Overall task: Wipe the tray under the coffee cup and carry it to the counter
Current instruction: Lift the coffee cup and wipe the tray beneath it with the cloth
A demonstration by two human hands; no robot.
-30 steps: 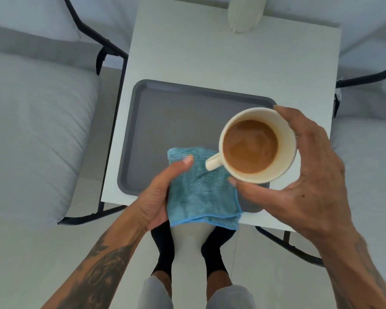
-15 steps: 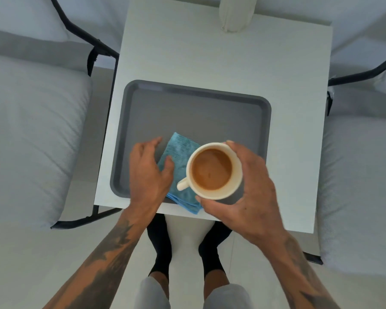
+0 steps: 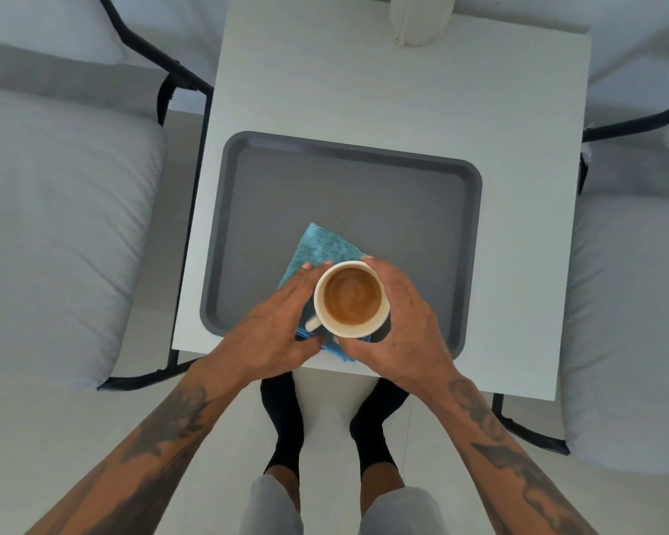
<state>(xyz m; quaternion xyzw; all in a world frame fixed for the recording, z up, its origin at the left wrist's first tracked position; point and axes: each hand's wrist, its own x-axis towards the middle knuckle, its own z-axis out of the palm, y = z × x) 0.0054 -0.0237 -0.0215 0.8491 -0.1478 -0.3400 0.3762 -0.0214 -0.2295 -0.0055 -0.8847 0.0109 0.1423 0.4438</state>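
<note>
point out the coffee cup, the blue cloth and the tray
coffee cup (image 3: 350, 299), head view, on the coffee inside it
blue cloth (image 3: 321, 245), head view, on its far uncovered corner
tray (image 3: 402, 225), head view, on its bare grey floor

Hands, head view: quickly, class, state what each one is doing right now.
Left hand: open, pressing flat on the blue cloth.
Right hand: grip curled round the coffee cup.

Bright, flat, diffuse light; the white table (image 3: 402, 90) and cushions (image 3: 55, 225) read close to wash-out. Shadows soft: one small dark patch on the tray (image 3: 364, 195) at the cup's (image 3: 351, 299) 4 o'clock. Wide-angle bowing at 3 and 9 o'clock edges; detail slightly soft throughout.
</note>
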